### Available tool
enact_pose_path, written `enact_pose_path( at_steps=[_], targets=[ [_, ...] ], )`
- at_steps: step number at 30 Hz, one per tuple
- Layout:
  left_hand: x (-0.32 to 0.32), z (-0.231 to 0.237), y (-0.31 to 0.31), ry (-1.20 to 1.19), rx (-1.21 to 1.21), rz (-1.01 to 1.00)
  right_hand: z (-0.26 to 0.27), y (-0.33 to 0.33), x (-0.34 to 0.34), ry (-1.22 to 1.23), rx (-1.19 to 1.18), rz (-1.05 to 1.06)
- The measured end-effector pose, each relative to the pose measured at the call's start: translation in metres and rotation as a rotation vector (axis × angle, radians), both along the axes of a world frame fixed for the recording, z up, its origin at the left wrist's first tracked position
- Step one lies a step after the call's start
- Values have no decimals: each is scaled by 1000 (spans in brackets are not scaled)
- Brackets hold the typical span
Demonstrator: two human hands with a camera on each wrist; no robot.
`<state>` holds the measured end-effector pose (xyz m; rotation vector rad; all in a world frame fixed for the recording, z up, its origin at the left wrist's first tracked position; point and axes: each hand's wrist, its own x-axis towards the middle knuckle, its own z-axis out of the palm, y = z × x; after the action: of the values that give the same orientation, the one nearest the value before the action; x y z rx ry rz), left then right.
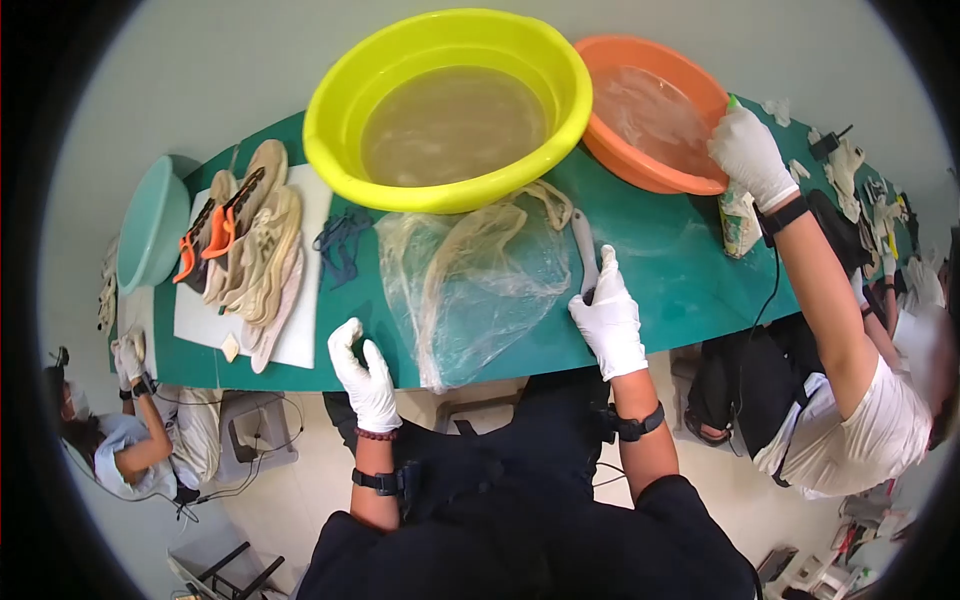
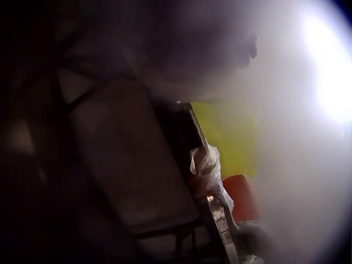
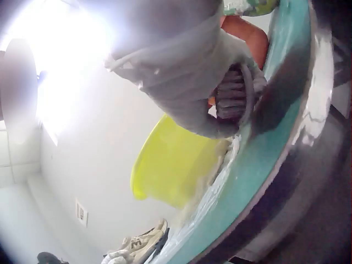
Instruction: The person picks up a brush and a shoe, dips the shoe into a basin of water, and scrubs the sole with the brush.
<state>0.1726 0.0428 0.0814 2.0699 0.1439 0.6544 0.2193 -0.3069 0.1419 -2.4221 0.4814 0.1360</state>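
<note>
1. At the far left, a teal basin stands tilted on the green table.
2. Next to it, several shoes lie side by side on a white board, with a tangle of dark blue laces just beyond its right edge.
3. The gloved left hand is at the table's near edge, fingers loosely bent and thumb apart, near the plastic bag.
4. Behind that crumpled, clear bag sits a yellow basin of cloudy water.
5. Right of the bag, a grey-handled brush points away from the person; the gloved right hand grips its dark-bristled end, index finger extended.
6. Further right, another person's gloved hand is at the rim of an orange basin holding water.
</note>
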Motion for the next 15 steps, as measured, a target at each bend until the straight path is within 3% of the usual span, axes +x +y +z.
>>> enact_pose_path(
  at_steps=[7, 10, 15],
  targets=[
    [0, -6, -4, 4, 59, 26, 1, -24, -9, -95, 174, -14],
    [-1, -5, -3, -21, 72, 17, 0, -32, -11, 19, 447, -150],
    [-6, 8, 0, 13, 57, -72, -15, -35, -17, -86, 827, -170]
  ],
)
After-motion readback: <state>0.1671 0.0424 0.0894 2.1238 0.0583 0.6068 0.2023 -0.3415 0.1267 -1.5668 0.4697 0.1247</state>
